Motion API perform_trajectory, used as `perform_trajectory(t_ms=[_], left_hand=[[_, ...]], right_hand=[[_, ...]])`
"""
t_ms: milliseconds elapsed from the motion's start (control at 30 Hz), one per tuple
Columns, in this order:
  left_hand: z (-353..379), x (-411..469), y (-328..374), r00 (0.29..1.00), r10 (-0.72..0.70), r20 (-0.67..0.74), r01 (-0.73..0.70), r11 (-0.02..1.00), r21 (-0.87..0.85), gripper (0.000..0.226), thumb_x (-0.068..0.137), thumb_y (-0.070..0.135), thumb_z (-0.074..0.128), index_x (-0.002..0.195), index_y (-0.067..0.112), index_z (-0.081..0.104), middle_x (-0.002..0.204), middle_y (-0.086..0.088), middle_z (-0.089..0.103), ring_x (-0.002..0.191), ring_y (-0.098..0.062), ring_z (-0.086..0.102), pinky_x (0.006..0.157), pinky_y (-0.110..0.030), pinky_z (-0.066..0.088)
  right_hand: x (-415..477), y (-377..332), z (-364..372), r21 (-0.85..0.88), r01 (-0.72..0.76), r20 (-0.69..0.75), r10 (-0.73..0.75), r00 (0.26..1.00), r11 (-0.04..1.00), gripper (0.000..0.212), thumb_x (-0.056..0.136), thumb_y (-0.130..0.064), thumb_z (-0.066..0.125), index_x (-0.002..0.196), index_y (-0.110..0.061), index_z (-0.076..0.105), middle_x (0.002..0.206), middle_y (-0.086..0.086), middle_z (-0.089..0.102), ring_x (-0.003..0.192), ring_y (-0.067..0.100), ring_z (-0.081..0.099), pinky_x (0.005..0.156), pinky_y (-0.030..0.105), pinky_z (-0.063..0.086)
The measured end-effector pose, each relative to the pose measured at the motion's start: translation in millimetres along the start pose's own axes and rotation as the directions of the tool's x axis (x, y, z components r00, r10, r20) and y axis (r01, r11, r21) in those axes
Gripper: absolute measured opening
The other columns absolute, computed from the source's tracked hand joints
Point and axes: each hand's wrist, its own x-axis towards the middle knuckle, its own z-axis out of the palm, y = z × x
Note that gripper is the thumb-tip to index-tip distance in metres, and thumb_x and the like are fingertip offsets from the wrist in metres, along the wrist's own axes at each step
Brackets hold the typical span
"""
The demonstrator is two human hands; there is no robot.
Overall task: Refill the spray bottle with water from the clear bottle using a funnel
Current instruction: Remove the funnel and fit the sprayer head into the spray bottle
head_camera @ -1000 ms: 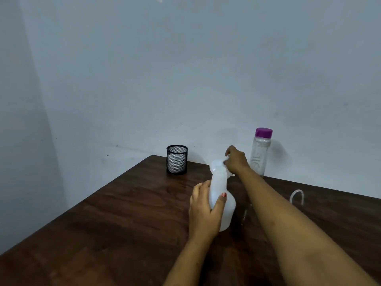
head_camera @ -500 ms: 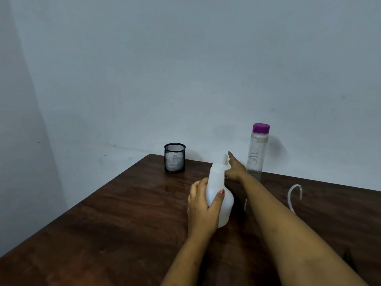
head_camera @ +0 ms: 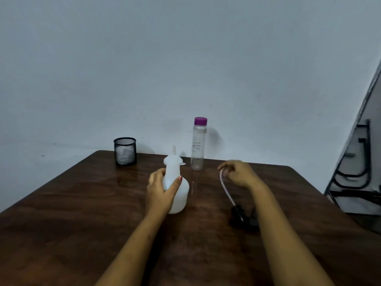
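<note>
Lower centre, the left hand [head_camera: 162, 193] is wrapped around the white spray bottle [head_camera: 175, 188] standing on the table [head_camera: 82, 213]. Right of centre, the right hand [head_camera: 240, 174] has its fingers curled over the spray head's thin tube [head_camera: 225, 190]; can't tell if they're pinching it. Funnel [head_camera: 173, 161] looks upside down on the neck, so pouring would probably spill. The capped clear bottle [head_camera: 198, 146] stands just behind.
</note>
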Motion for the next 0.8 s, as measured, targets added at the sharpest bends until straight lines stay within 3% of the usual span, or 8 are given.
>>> perform_trajectory(t_ms=[133, 200, 267, 400, 500, 600, 700, 800], left_hand=[[1.7, -11.1, 8.2, 0.998, 0.048, 0.036, -0.049, 0.999, 0.023, 0.041, 0.079, 0.046, 0.065, 0.111, 0.022, 0.054, 0.112, 0.005, 0.049, 0.099, -0.014, 0.05, 0.081, -0.029, 0.038], [1.3, -13.4, 11.1, 0.997, 0.061, 0.045, -0.063, 0.997, 0.042, 0.043, 0.078, 0.048, 0.064, 0.111, 0.022, 0.054, 0.11, 0.007, 0.048, 0.099, -0.014, 0.05, 0.079, -0.028, 0.037], [1.2, -13.0, 12.6, 0.996, 0.077, 0.043, -0.08, 0.996, 0.05, 0.043, 0.079, 0.047, 0.063, 0.113, 0.022, 0.054, 0.11, 0.008, 0.049, 0.102, -0.015, 0.05, 0.081, -0.03, 0.039], [0.7, -10.2, 15.0, 0.995, 0.094, 0.032, -0.097, 0.993, 0.074, 0.043, 0.082, 0.042, 0.063, 0.117, 0.019, 0.056, 0.115, 0.002, 0.056, 0.109, -0.02, 0.05, 0.091, -0.043, 0.044], [-2.6, -6.9, 13.6, 0.997, 0.075, -0.004, -0.074, 0.988, 0.133, 0.05, 0.084, 0.043, 0.061, 0.127, 0.02, 0.051, 0.126, 0.0, 0.052, 0.118, -0.02, 0.044, 0.096, -0.04, 0.04], [-8.7, -6.3, 15.4, 0.989, 0.13, -0.072, -0.111, 0.969, 0.221, 0.064, 0.084, 0.044, 0.061, 0.14, 0.029, 0.035, 0.136, 0.0, 0.04, 0.126, -0.021, 0.035, 0.097, -0.041, 0.036], [-14.7, -11.6, 24.9, 0.904, 0.423, -0.066, -0.359, 0.832, 0.423, 0.081, 0.076, 0.035, 0.071, 0.143, 0.028, 0.027, 0.134, -0.007, 0.042, 0.123, -0.024, 0.037, 0.096, -0.046, 0.039], [-12.2, -22.1, 41.9, 0.704, 0.707, 0.066, -0.652, 0.607, 0.454, 0.088, 0.065, 0.034, 0.075, 0.139, 0.034, 0.027, 0.133, -0.001, 0.038, 0.121, -0.02, 0.037, 0.098, -0.048, 0.039]], right_hand=[[-14.8, 8.7, 8.3, -0.125, -0.029, 0.269, 0.062, 0.961, 0.992, 0.029, 0.087, -0.012, 0.059, 0.109, -0.029, 0.069, 0.115, 0.005, 0.063, 0.105, 0.016, 0.058, 0.087, 0.021, 0.042], [-18.6, 8.3, 20.1, -0.146, -0.042, 0.243, 0.077, 0.967, 0.988, 0.026, 0.088, -0.011, 0.059, 0.106, -0.026, 0.07, 0.122, 0.005, 0.061, 0.104, 0.016, 0.059, 0.089, 0.024, 0.045], [-21.2, 5.2, 30.4, -0.099, -0.075, 0.175, 0.091, 0.98, 0.992, 0.028, 0.089, -0.004, 0.052, 0.099, -0.021, 0.072, 0.118, 0.006, 0.064, 0.088, 0.015, 0.063, 0.079, 0.025, 0.052], [-20.6, -13.1, 28.8, 0.266, -0.084, 0.041, 0.076, 0.996, 0.96, 0.034, 0.093, 0.002, 0.042, 0.096, -0.019, 0.069, 0.101, 0.002, 0.064, 0.071, 0.012, 0.062, 0.055, 0.02, 0.053], [-17.5, -31.3, 15.0, 0.716, -0.029, -0.023, 0.064, 0.998, 0.697, 0.032, 0.092, 0.005, 0.042, 0.102, -0.008, 0.069, 0.094, 0.008, 0.063, 0.073, 0.014, 0.063, 0.057, 0.028, 0.058], [-15.3, -46.5, 4.7, 0.904, 0.053, -0.087, 0.06, 0.994, 0.425, 0.031, 0.093, 0.006, 0.044, 0.097, -0.009, 0.071, 0.088, 0.01, 0.061, 0.079, 0.018, 0.064, 0.06, 0.03, 0.059], [-13.5, -58.4, 3.1, 0.925, 0.11, -0.144, 0.066, 0.987, 0.364, 0.031, 0.091, 0.009, 0.047, 0.093, -0.011, 0.071, 0.089, 0.012, 0.061, 0.081, 0.018, 0.065, 0.06, 0.026, 0.058], [-13.0, -68.3, 3.7, 0.936, 0.145, -0.172, 0.059, 0.983, 0.322, 0.035, 0.086, 0.014, 0.05, 0.09, -0.012, 0.072, 0.084, 0.01, 0.061, 0.072, 0.014, 0.069, 0.059, 0.024, 0.057]])
